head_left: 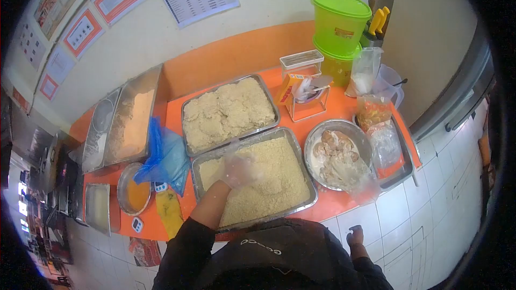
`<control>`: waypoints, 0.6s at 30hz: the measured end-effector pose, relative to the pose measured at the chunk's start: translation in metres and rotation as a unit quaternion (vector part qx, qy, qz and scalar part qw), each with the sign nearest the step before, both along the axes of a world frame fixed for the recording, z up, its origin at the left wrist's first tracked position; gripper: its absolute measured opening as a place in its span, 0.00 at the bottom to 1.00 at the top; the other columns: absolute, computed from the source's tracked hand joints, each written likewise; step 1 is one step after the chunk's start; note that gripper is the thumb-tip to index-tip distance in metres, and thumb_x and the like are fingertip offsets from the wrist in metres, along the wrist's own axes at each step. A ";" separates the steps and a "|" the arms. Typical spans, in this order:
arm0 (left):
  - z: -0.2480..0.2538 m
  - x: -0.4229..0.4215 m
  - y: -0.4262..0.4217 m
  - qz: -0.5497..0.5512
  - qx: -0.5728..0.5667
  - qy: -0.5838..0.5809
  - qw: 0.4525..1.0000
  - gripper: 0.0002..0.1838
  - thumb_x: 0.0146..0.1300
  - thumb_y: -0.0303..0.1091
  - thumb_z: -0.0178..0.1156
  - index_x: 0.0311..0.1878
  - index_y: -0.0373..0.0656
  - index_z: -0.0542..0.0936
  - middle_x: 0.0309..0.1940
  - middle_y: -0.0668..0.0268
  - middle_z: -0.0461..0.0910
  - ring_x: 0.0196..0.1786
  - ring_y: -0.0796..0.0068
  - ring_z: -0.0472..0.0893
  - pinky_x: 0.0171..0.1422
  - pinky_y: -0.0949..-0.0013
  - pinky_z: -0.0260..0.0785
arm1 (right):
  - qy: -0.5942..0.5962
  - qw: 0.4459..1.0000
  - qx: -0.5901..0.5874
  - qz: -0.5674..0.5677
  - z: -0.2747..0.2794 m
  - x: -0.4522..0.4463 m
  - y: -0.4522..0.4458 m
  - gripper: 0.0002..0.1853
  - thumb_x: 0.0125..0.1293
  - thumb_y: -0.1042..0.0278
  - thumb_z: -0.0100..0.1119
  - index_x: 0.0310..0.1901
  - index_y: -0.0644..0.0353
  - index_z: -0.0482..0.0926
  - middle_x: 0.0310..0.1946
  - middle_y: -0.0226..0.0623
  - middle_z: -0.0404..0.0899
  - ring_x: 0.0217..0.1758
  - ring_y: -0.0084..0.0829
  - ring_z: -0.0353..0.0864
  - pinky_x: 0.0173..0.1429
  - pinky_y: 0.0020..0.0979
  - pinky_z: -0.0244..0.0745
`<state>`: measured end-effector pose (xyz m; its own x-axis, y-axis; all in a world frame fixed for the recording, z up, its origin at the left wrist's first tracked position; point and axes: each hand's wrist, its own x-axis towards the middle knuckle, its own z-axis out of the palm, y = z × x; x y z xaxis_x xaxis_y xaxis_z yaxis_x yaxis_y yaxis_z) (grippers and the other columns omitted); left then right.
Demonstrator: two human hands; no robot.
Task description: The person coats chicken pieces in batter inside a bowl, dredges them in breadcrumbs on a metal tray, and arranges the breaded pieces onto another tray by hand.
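My left hand [240, 169], in a clear plastic glove, is over the crumbs in the near metal tray [313, 196]; its fingers are blurred. My right hand [355, 235] hangs off the table's front edge at the right, fingers curled and small in view. Behind the near tray lies a second tray [278, 113] filled with crumb-coated pieces. To the right, a round metal bowl [308, 153] holds floured pieces of meat [337, 147], with a clear plastic bag [365, 187] over its front rim.
At the left are a deep bin of orange powder [138, 118], a blue bag [169, 155], a bowl of orange liquid [137, 193] and a small timer [137, 224]. Behind stand a wire rack [307, 112] and green tubs [338, 26]. Bagged food [384, 145] lies right.
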<state>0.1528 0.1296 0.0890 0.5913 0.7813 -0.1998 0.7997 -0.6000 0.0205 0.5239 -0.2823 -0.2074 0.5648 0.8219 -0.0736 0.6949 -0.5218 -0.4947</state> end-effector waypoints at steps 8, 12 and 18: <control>-0.016 -0.005 0.008 0.036 -0.342 -0.444 0.827 0.31 0.50 0.46 0.65 0.54 0.37 0.72 0.46 0.56 0.77 0.49 0.60 0.77 0.56 0.60 0.67 | -0.027 0.999 0.030 -0.003 0.011 -0.002 0.002 0.12 0.38 0.79 0.55 0.29 0.56 0.75 0.33 0.40 0.72 0.42 0.42 0.73 0.47 0.38 0.71; 0.014 0.005 0.015 -0.051 -0.225 -0.478 0.847 0.31 0.53 0.40 0.65 0.58 0.36 0.70 0.55 0.58 0.72 0.57 0.67 0.73 0.61 0.67 0.66 | -0.011 1.000 0.007 -0.021 0.009 0.001 -0.006 0.11 0.38 0.79 0.55 0.29 0.56 0.75 0.34 0.40 0.72 0.42 0.42 0.72 0.47 0.38 0.70; 0.037 0.011 0.068 -0.041 -0.267 -0.498 0.824 0.31 0.52 0.38 0.65 0.59 0.35 0.69 0.55 0.61 0.73 0.54 0.75 0.73 0.58 0.70 0.66 | -0.015 0.999 0.004 -0.031 -0.001 0.001 -0.011 0.12 0.38 0.79 0.55 0.29 0.57 0.75 0.34 0.41 0.72 0.42 0.43 0.72 0.46 0.40 0.70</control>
<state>0.1635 0.1973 0.1258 0.7162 0.6884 0.1141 0.1829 -0.3431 0.9213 0.5253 -0.2931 -0.2084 0.6159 0.7863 -0.0488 0.6769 -0.5598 -0.4779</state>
